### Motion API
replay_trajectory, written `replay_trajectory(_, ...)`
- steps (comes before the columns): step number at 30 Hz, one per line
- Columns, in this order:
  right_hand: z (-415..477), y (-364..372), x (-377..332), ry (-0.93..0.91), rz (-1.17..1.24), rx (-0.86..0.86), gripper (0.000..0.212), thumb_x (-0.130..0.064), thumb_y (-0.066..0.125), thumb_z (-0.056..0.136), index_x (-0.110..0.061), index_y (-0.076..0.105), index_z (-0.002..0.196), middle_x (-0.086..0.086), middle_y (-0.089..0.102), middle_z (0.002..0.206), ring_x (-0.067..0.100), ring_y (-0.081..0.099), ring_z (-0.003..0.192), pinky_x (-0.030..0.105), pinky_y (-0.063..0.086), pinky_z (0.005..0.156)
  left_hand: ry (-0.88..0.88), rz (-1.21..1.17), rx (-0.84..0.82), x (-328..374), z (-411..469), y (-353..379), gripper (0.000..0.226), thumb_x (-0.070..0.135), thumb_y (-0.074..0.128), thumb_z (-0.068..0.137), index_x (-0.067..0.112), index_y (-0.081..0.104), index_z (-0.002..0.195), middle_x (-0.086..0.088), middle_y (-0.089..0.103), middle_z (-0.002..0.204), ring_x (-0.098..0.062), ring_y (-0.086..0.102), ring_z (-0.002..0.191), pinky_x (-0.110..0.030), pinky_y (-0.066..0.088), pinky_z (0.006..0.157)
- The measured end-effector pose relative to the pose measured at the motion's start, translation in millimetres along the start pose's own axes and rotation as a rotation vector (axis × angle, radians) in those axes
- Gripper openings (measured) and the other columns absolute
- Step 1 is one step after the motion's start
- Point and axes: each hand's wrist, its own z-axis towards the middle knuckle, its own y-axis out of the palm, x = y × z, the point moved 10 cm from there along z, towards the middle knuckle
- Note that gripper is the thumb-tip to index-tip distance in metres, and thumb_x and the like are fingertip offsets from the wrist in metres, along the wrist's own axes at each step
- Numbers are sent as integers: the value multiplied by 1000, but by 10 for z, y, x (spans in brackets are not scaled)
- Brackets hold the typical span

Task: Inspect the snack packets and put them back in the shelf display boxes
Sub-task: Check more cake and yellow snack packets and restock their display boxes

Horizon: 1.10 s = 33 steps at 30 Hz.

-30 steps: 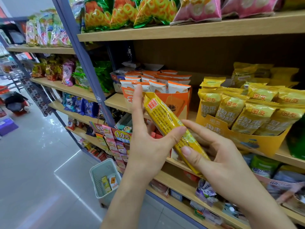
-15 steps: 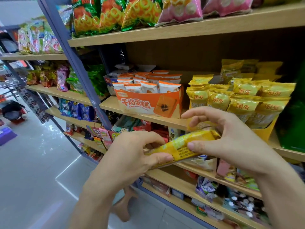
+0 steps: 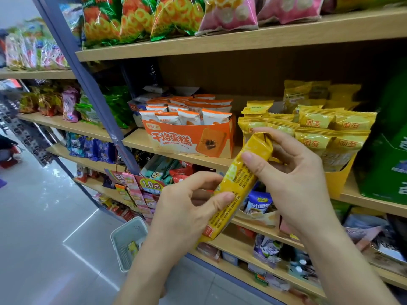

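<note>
A long yellow snack packet (image 3: 239, 183) is held slanted in front of the shelves, its printed back facing me. My left hand (image 3: 187, 208) pinches its lower half between thumb and fingers. My right hand (image 3: 293, 175) grips its upper end with thumb in front and fingers behind. Just beyond, on the middle shelf, a yellow display box (image 3: 339, 181) holds several matching yellow packets (image 3: 315, 137). To its left stands an orange display box (image 3: 191, 139) filled with white and orange packets.
A wooden shelf (image 3: 242, 40) above carries green and pink snack bags. A large green carton (image 3: 383, 164) stands at the right. Lower shelves hold mixed small snacks. A pale shopping basket (image 3: 127, 241) sits on the floor by the blue upright post (image 3: 88, 84).
The packet has been turned over from its front to its printed back, swinging through level to a slant rising to the right. Both hands kept hold of it.
</note>
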Motion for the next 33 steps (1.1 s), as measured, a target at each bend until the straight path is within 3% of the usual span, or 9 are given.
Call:
replay_trajectory(2, -39, 86, 1, 9, 19, -39, 40, -29, 74, 78, -36, 64, 116, -5, 70, 100, 11, 70, 91, 30, 60, 73, -4, -26, -34, 6, 29, 56, 28, 48, 66, 81, 28, 64, 100, 9, 73, 92, -8, 70, 85, -23, 57, 65)
replay_trajectory(5, -115, 234, 28, 32, 55, -94, 48, -23, 74, 80, -35, 59, 124, -5, 71, 100, 9, 70, 89, 21, 57, 70, 19, -97, -56, 77, 39, 113, 30, 50, 60, 86, 25, 53, 103, -1, 71, 87, -20, 67, 75, -38, 54, 61)
replay_trajectory(9, -128, 238, 49, 86, 200, -82, 65, -17, 73, 78, -32, 46, 135, -3, 72, 103, 7, 71, 90, 17, 56, 68, 70, -96, 7, 139, 15, 100, 26, 49, 55, 91, 29, 52, 105, -2, 70, 84, -18, 65, 68, -42, 54, 57)
replay_trajectory(13, -178, 157, 19, 67, 254, 3, 46, -12, 71, 78, -27, 49, 115, -21, 70, 100, 4, 72, 82, 12, 53, 61, 91, -65, 77, 141, 18, 81, 20, 48, 49, 96, 32, 52, 108, 0, 70, 86, -23, 67, 72, -53, 53, 62)
replay_trajectory(16, -225, 184, 56, 47, 225, 5, 34, -10, 71, 80, -24, 56, 107, -13, 72, 100, 8, 72, 85, 15, 54, 65, 107, -10, 108, 143, 35, 72, 18, 47, 46, 99, 32, 55, 102, 2, 65, 77, -17, 62, 64, -49, 50, 57)
replay_trajectory(20, -274, 232, 68, 37, 189, -21, 32, -7, 72, 81, -26, 64, 107, -12, 72, 102, 7, 72, 87, 15, 55, 69, 146, -47, 190, 192, 66, -38, 15, 46, 54, 93, 32, 58, 91, 5, 67, 86, -15, 66, 79, -32, 55, 64)
replay_trajectory(23, -294, 250, 38, 1, 129, -44, 30, -13, 72, 81, -25, 67, 108, -12, 72, 100, 7, 71, 92, 19, 56, 74, 161, -92, 203, 220, 63, -74, 12, 40, 59, 94, 29, 59, 88, 6, 68, 83, -11, 66, 76, -21, 52, 62)
replay_trajectory(27, -324, 335, -22, -45, 21, -110, 29, -25, 69, 82, -30, 65, 110, -20, 68, 101, 4, 67, 99, 22, 56, 80, 158, -94, 235, 203, 51, -114, 21, 44, 56, 94, 26, 61, 83, 7, 66, 74, -8, 64, 67, -19, 49, 56)
replay_trajectory(33, -326, 382, 18, -69, -77, -167, 40, -23, 67, 89, -41, 58, 123, -19, 64, 110, 8, 63, 105, 28, 56, 84, 204, 52, 263, 258, 10, -125, 28, 40, 49, 99, 27, 56, 75, 9, 59, 65, -9, 57, 55, -19, 43, 47)
